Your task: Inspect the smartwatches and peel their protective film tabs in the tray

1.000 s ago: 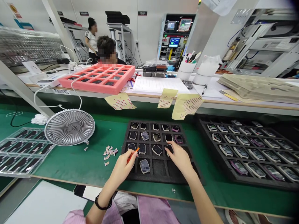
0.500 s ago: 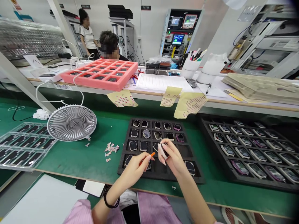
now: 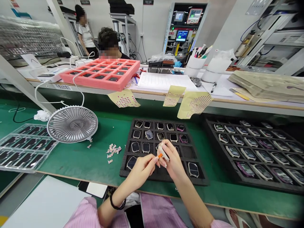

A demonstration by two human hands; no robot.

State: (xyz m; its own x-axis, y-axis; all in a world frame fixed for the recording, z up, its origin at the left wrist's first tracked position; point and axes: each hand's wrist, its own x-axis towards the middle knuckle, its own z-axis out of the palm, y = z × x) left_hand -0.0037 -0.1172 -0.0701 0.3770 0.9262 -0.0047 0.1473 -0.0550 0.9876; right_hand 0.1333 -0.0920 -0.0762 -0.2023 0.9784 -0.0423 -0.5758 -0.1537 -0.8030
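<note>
The watch (image 3: 163, 153) lies pinched in my right grip (image 3: 173, 163), its long axis tilted toward my left; my left grip (image 3: 140, 171) closes on an orange pick (image 3: 160, 155), its end just beside the watch; both hover over the black foam tray (image 3: 122, 172).

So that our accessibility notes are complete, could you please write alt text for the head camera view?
From head height, the left hand holds a small orange tool at a pale-edged watch body gripped in the right hand, above a black foam tray of similar watch bodies. A second black tray lies to the right.
</note>
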